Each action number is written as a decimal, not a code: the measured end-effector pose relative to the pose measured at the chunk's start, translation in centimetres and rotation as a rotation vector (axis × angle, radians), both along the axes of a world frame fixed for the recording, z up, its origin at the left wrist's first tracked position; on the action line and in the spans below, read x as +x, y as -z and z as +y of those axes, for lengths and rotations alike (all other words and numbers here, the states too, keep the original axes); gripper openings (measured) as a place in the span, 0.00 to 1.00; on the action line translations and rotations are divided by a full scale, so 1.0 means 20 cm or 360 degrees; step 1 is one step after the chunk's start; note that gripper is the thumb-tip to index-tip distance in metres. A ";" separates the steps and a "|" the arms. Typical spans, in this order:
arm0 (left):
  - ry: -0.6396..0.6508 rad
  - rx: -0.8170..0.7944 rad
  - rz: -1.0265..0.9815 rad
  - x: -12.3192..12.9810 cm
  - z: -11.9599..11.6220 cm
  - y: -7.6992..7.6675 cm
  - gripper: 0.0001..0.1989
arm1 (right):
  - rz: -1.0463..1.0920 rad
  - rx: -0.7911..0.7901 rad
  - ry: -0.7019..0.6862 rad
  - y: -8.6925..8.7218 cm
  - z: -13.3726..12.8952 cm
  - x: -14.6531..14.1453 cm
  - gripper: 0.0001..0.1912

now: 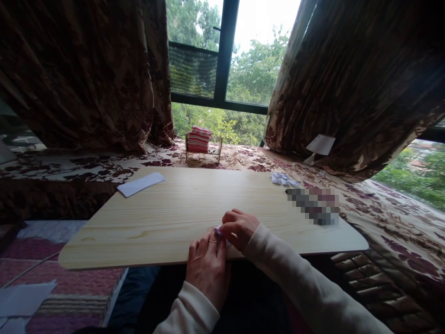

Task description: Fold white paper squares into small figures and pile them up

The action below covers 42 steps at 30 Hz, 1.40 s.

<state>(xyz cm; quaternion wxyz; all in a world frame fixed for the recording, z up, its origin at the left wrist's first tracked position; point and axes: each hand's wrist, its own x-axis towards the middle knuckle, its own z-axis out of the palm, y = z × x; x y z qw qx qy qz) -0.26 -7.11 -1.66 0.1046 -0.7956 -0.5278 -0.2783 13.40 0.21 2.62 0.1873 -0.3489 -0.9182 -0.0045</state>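
Note:
Near the front edge of the wooden table, a small folded piece of white paper [218, 230] shows between my two hands. My left hand [209, 262] rests at the table edge, fingers pointing forward, pressing the paper down by its index finger and thumb. From the right, my right hand [242, 230] reaches in with bent fingers and pinches the paper's upper end. Most of the paper is hidden under the fingers, so its full shape cannot be made out.
The pale wooden table [167, 208] carries a flat white paper strip [142, 183] at the back left and a pile of small folded white pieces [283, 179] at the back right. A blurred dark object [311, 206] lies to the right. Behind stands a small rack [203, 150] with pink cloths [199, 140].

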 end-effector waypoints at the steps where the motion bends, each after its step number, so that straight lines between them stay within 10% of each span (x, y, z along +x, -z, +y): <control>1: -0.0002 -0.0004 -0.0001 0.00 0.00 0.00 0.24 | 0.0002 -0.0006 -0.0015 0.00 0.00 0.00 0.06; 42: 0.0126 0.0185 -0.0216 -0.09 -0.04 0.06 0.18 | 0.0072 -0.0116 -0.0087 0.07 0.00 0.05 0.11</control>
